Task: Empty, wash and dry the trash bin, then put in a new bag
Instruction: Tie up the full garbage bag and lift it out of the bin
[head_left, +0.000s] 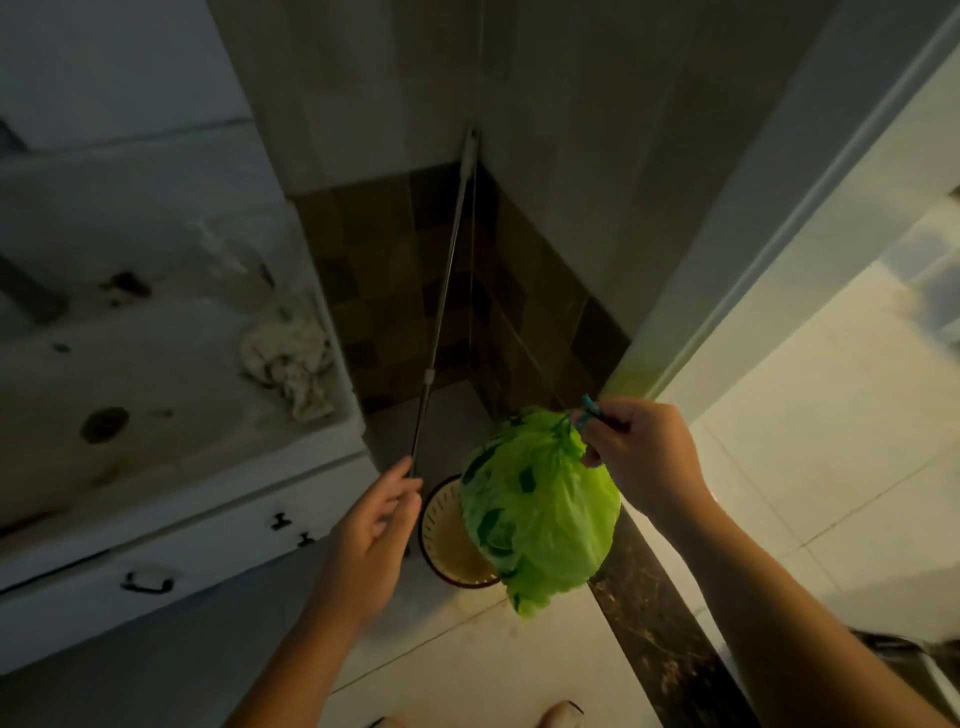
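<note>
Head view. The trash bin (451, 540) sits on the pale floor tiles (493, 660) just below centre, and most of it is hidden: the hanging green bag (540, 512) covers its side from 12 through 5 o'clock, so only a crescent of dark rim and slotted yellowish wall shows at 9 o'clock of the bag. What lies in the bottom of the bin cannot be made out. Dark patches show through the bag's thin plastic, but its contents cannot be told. The room is dim, and the left half of the view is murky. Both forearms are cut off by the bottom edge, and two toes (563, 714) only just peek in at 6 o'clock.

The right hand (641, 457), at 4 o'clock of centre, is curled tight round the gathered neck of the bag, thumb and fingers pinching it together with a small blue-green strip (589, 408) that sticks out at the hand's 10 o'clock. The bag hangs clear of the floor, full and rounded, its tail drooping toward 6 o'clock, over the bin's mouth.

The left hand (376, 525), at 7 o'clock of centre, has its fingers straight and together, holding nothing; the fingertips (402, 470) reach the lower end of a metal pole (441, 317), which leans up toward 12 o'clock into the tiled corner. Whether they touch the pole cannot be told.

At 9 o'clock lies a stained white sink (171, 364) with a crumpled rag (291, 356) on its edge, above drawers with dark handles (148, 584).
</note>
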